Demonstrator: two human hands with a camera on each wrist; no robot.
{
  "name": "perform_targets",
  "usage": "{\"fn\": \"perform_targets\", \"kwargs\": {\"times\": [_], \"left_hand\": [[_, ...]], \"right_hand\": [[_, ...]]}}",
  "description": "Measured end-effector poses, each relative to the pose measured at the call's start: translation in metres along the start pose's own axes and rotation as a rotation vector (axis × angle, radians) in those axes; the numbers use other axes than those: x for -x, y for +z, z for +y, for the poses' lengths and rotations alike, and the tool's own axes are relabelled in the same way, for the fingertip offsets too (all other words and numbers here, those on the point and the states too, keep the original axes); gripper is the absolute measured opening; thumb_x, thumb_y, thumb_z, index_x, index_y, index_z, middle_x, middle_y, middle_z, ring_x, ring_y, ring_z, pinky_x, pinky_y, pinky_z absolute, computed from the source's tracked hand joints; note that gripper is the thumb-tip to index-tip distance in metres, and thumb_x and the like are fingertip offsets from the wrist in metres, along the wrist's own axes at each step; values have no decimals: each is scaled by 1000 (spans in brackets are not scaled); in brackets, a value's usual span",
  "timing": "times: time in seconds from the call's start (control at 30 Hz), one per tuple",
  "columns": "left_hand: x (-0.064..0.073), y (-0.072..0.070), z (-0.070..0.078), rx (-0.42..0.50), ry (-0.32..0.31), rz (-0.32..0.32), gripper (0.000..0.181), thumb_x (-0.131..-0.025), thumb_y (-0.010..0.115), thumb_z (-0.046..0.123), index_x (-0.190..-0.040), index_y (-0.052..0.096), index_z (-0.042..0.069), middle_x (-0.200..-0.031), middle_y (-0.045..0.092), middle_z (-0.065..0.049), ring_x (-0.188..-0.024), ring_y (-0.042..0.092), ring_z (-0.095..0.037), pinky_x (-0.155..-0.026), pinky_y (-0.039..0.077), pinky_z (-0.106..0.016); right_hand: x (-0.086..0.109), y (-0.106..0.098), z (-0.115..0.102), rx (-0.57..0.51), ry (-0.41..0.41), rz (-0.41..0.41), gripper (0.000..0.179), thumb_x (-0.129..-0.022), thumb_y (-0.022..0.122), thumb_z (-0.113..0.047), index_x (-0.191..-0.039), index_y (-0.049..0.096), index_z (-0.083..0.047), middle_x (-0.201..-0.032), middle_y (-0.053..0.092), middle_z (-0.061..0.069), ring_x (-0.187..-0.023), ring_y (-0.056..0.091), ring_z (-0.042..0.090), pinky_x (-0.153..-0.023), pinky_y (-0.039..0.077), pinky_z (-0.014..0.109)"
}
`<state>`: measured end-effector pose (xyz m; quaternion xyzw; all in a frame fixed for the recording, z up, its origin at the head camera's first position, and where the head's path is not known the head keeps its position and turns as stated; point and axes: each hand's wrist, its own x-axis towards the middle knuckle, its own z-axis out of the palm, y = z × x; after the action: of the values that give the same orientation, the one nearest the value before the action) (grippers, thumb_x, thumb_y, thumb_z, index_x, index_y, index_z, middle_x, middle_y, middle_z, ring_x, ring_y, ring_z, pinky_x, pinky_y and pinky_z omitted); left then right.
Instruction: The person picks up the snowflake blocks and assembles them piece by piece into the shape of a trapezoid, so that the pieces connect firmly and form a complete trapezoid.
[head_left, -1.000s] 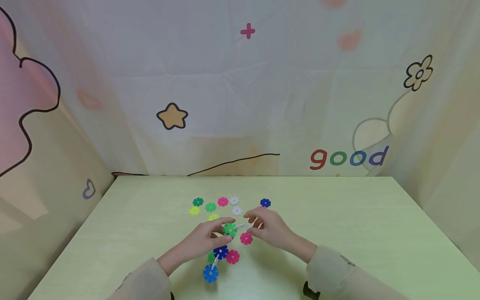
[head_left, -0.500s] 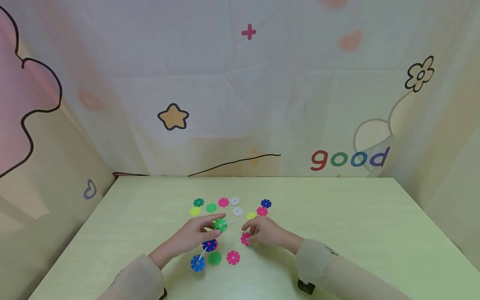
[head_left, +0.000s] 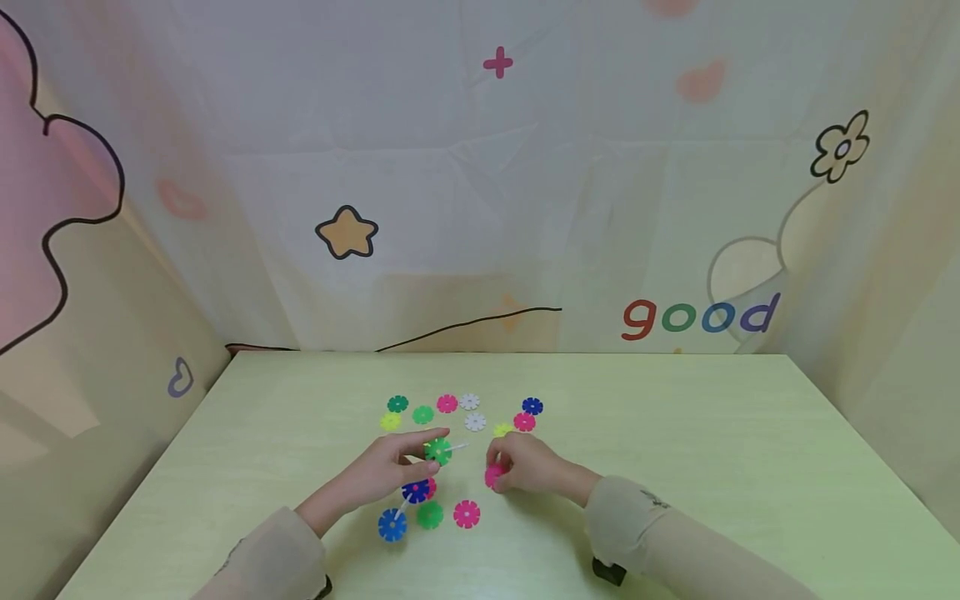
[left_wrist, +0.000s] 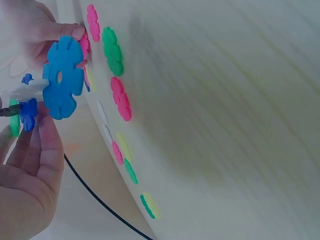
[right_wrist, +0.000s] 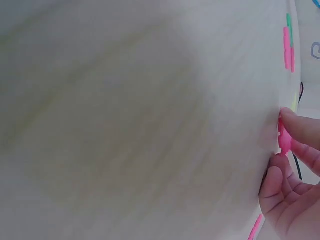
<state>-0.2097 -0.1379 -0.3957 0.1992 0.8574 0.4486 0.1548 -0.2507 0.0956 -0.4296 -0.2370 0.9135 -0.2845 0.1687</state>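
Note:
My left hand [head_left: 378, 471] holds up a joined cluster of plastic snowflake discs between thumb and fingers. In it are a green disc [head_left: 438, 452], a dark blue disc [head_left: 415, 492], a light blue disc [head_left: 392, 525] and white discs seen edge-on. The left wrist view shows the light blue disc [left_wrist: 64, 77] slotted onto a white disc [left_wrist: 30, 90]. Low over the table, my right hand [head_left: 532, 462] pinches a pink disc [head_left: 492, 475]. In the right wrist view that pink disc [right_wrist: 285, 136] is tilted on edge between thumb and fingers, close to the tabletop.
A green disc [head_left: 430, 516] and a pink disc [head_left: 467, 514] lie flat nearer the front. Farther back are several loose discs, among them a white one [head_left: 475, 422], a yellow one [head_left: 390, 422] and a dark blue one [head_left: 532, 406]. A printed curtain [head_left: 450, 208] stands behind the table.
My right hand has moved down from beside the cluster to the pink disc and taken it in a pinch. My left hand has shifted left with the cluster.

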Motion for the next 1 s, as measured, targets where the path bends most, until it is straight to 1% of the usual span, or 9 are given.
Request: {"fn": "perform_targets", "kwargs": {"times": [0.17, 0.3, 0.5, 0.57, 0.67, 0.8, 0.9, 1.0], "left_hand": [[1, 0, -1, -8, 15, 3, 47, -86, 57, 26, -131, 43, 23, -119, 56, -5, -100, 54, -21, -77, 50, -30], [2, 0, -1, 14, 31, 3, 48, -86, 56, 25, -132, 42, 22, -120, 55, -8, -100, 56, -23, -78, 51, -31], [4, -1, 1, 41, 37, 32, 49, -87, 56, 24, -133, 40, 21, -116, 55, -10, -95, 60, -23, -77, 51, -30], [4, 0, 2, 33, 46, 42, 50, -87, 56, 24, -134, 39, 22, -118, 54, -10, -95, 60, -23, -77, 51, -29], [3, 1, 4, 6, 75, 54, 51, -87, 55, 22, -135, 37, 20, -123, 52, -11, -97, 59, -24, -77, 51, -27], [3, 3, 5, -23, 100, 62, 52, -87, 55, 21, -136, 36, 19, -125, 52, -11, -100, 58, -26, -78, 51, -28], [3, 5, 7, -28, 105, 60, 53, -87, 56, 21, -136, 36, 20, -126, 51, -10, -101, 57, -26, -79, 51, -28], [4, 7, 9, -33, 116, 55, 53, -86, 57, 19, -135, 37, 20, -127, 51, -8, -100, 58, -24, -78, 51, -27]], "right_hand": [[3, 0, 2, -35, -1, 17, 20, -74, 70, -7, -83, 54, -15, -75, 54, -3, -70, 49, 13, -62, 44, 23], [8, -3, 4, -73, -15, 38, 19, -75, 67, -3, -82, 53, -13, -74, 53, -1, -69, 48, 14, -60, 44, 24], [12, -12, 3, -158, -22, 62, 15, -78, 63, 0, -85, 55, -10, -76, 54, 2, -69, 49, 15, -59, 45, 24], [14, -17, 2, -205, -24, 73, 14, -79, 61, 2, -87, 56, -9, -77, 54, 3, -68, 51, 15, -59, 47, 24], [19, -23, -2, -280, -42, 88, 14, -80, 59, 3, -90, 55, -6, -78, 55, 5, -66, 54, 14, -59, 49, 26], [27, -32, -9, -380, -77, 112, 14, -81, 58, 2, -93, 55, -2, -82, 57, 9, -65, 57, 15, -62, 51, 30], [33, -37, -14, -426, -103, 126, 14, -81, 59, -1, -94, 55, -2, -86, 58, 11, -67, 58, 16, -63, 52, 31], [37, -39, -18, -445, -114, 135, 14, -81, 60, -3, -94, 56, -2, -87, 59, 11, -69, 59, 15, -63, 52, 29]]}}
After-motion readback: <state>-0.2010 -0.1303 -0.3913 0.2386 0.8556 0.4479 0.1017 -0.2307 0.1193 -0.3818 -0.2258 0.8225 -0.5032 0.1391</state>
